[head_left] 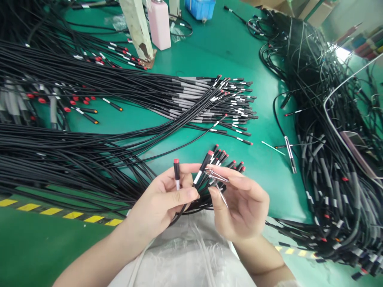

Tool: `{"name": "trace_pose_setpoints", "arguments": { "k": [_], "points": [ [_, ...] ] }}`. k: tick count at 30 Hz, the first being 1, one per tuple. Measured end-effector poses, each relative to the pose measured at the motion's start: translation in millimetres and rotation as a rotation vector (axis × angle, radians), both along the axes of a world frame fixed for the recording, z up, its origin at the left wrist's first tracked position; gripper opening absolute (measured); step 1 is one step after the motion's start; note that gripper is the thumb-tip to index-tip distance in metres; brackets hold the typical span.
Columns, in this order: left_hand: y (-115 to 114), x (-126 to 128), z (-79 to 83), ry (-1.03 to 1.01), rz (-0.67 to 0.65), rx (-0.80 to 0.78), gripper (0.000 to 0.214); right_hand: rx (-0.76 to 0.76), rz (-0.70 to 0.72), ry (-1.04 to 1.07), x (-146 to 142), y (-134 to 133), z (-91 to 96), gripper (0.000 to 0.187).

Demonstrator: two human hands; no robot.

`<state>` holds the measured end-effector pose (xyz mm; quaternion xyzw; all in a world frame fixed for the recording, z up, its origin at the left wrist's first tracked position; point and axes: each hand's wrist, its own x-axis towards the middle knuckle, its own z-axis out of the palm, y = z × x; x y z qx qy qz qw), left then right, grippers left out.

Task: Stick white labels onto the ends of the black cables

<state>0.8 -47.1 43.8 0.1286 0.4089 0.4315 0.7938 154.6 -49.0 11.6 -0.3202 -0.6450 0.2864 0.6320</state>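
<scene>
My left hand [163, 203] is closed on two black cables with red-tipped connectors: one connector [176, 169] stands upright behind the fingers, the other [204, 164] slants up to the right under my thumb. My right hand [243, 201] pinches slim metal tweezers [218, 180], whose tips touch the slanted cable just below its red tip. Right behind both hands lies a bunch of red-tipped cable ends [229, 159] on the green table [194, 135].
Large bundles of black cables [74, 155] cover the left and middle. A tangled heap of cables [329, 151] fills the right. A second tool [290, 153] lies on the mat. A pink bottle [159, 24] and a blue box [200, 8] stand at the back.
</scene>
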Motion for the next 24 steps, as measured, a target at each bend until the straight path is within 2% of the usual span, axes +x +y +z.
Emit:
{"name": "trace_pose_setpoints", "arguments": {
  "k": [6, 11, 21, 24],
  "points": [
    [0.0, 0.2, -1.2, -0.001, 0.005, 0.0, 0.028, -0.005, -0.051, -0.015, -3.8, 1.1, 0.2, 0.047],
    [-1.5, 0.1, -0.6, 0.016, 0.003, -0.018, 0.03, -0.007, -0.028, -0.006, -3.7, 0.4, -1.1, 0.049],
    [-2.5, 0.5, -0.5, 0.093, 0.021, 0.025, 0.029, 0.0, -0.105, -0.202, 0.1, 0.1, 2.7, 0.043],
    [-2.2, -0.6, -2.8, 0.143, -0.004, 0.056, 0.029, -0.025, -0.123, -0.175, 3.3, 3.6, 1.4, 0.041]
  ]
}}
